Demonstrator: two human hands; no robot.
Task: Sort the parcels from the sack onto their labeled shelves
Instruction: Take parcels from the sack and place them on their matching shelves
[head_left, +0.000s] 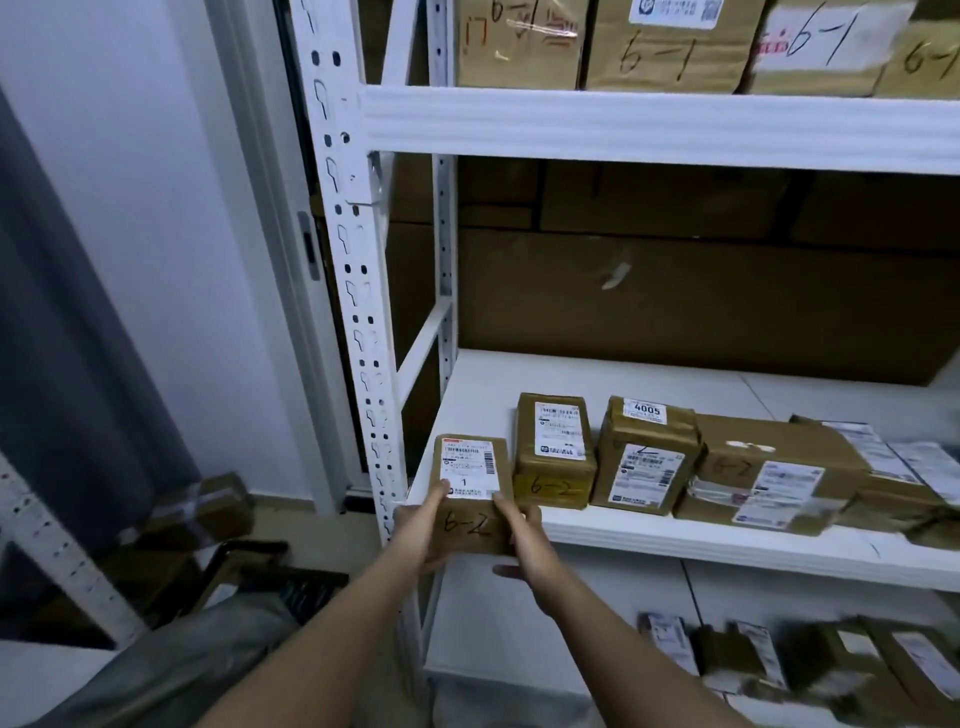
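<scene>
A white metal shelf rack stands against a pale wall, its upper level packed with boxes marked 6-1. On the middle shelf a row of brown parcels runs to the right, the nearest one marked 6-2. At the shelf's front left corner, just left of that one, sits the held parcel, also marked 6-2, label up, long axis running front to back. The left hand and right hand clasp its near end from either side.
</scene>
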